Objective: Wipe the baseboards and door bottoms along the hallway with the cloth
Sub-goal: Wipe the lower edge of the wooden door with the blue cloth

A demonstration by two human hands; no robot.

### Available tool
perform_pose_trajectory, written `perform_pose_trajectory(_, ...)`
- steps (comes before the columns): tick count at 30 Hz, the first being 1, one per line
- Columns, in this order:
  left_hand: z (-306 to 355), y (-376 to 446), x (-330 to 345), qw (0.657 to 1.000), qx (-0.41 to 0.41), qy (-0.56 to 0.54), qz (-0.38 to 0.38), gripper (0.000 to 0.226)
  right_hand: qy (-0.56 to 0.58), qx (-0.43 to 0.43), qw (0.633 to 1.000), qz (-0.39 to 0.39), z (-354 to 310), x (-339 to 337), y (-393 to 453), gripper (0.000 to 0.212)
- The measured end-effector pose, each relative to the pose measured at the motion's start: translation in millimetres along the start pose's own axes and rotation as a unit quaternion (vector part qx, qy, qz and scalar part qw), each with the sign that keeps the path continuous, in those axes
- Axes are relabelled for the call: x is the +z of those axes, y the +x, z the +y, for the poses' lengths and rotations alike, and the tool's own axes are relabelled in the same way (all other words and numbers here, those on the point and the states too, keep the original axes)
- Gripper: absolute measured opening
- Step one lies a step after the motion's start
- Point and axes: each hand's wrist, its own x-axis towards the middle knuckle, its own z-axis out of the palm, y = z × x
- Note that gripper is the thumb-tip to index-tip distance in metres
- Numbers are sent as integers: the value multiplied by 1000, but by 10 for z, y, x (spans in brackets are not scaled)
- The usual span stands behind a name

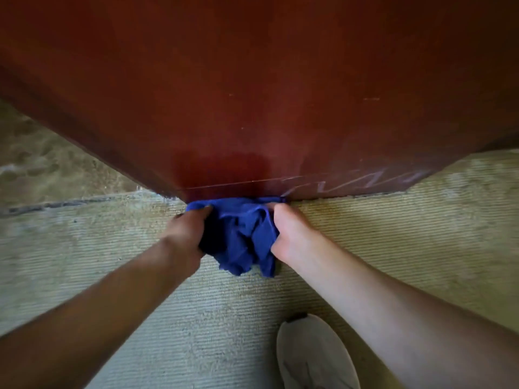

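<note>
Both hands grip crumpled blue cloth [241,234] against door [252,108].

We've got open carpet [393,234] at 3 and 9 o'clock, but the door [252,94] walls off 12, and a shoe [314,357] sits at 5.

Bunched blue cloth [241,234], against red-brown door bottom [252,181]

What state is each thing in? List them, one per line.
cloth: bunched, held against the door's bottom edge
left hand: grips the cloth
right hand: grips the cloth
door: darker wet-looking patch above the cloth, pale streaks to the right
shoe: flat on the carpet
</note>
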Motion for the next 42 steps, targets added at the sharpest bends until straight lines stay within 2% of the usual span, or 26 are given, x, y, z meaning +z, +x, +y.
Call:
perform_pose_trajectory(1,-63,59,14,999,5,23,22,31,-12,-12,1000,11,28,-21,6,36)
perform_pose_trajectory(3,-131,130,44,996,20,48,79,18,-38,-15,999,3,60,-70,-53,35)
perform_pose_trajectory(7,-182,129,66,991,38,89,90,17,-28,-16,999,-26,46,-278,-115,29)
perform_pose_trajectory(11,-184,-4,171,991,31,22,131,23,-47,-25,997,-62,17,-339,-175,30)
perform_pose_trajectory(14,-144,-73,382,978,42,-70,194,24,-52,-76,995,-32,-96,-324,-150,30)
perform_pose_trajectory(16,-213,-154,592,978,25,-118,170,17,-19,-82,996,-10,-148,-437,-168,26)
perform_pose_trajectory(19,-304,-245,794,992,-9,-105,68,15,37,-81,996,6,-292,-746,-129,23)
perform_pose_trajectory(20,-317,-243,820,995,-4,-95,27,12,48,-91,994,18,-352,-837,-117,30)
perform_pose_trajectory(22,-332,-220,826,996,12,-88,-26,24,76,-114,990,43,-405,-912,-103,48)
perform_pose_trajectory(23,-360,-213,825,994,20,-99,-32,30,92,-124,986,54,-383,-892,-109,47)
perform_pose_trajectory(24,-390,-208,824,993,19,-115,-22,32,94,-130,985,65,-338,-838,-120,37)
perform_pose_trajectory(26,-446,-185,787,988,-10,-152,25,38,60,-114,988,89,-242,-662,-166,23)
perform_pose_trajectory(29,-453,-74,738,988,-17,-139,71,39,-18,-98,990,101,-227,-521,-139,25)
perform_pose_trajectory(32,-348,-150,742,989,5,-133,71,39,-12,-98,990,100,-322,-514,-272,25)
perform_pose_trajectory(34,-241,-339,750,985,45,-163,25,47,37,-134,987,78,-394,-544,-507,22)
perform_pose_trajectory(37,-73,-654,773,966,134,-212,-62,30,61,-231,971,14,-529,-551,-889,21)
perform_pose_trajectory(39,-24,-802,804,952,179,-240,-57,22,72,-276,958,6,-561,-529,-1039,21)
perform_pose_trajectory(41,-48,-833,868,952,212,-220,-22,13,70,-298,952,24,-558,-497,-1030,14)
perform_pose_trajectory(42,-79,-798,897,957,210,-201,-2,18,59,-288,955,34,-548,-496,-970,15)
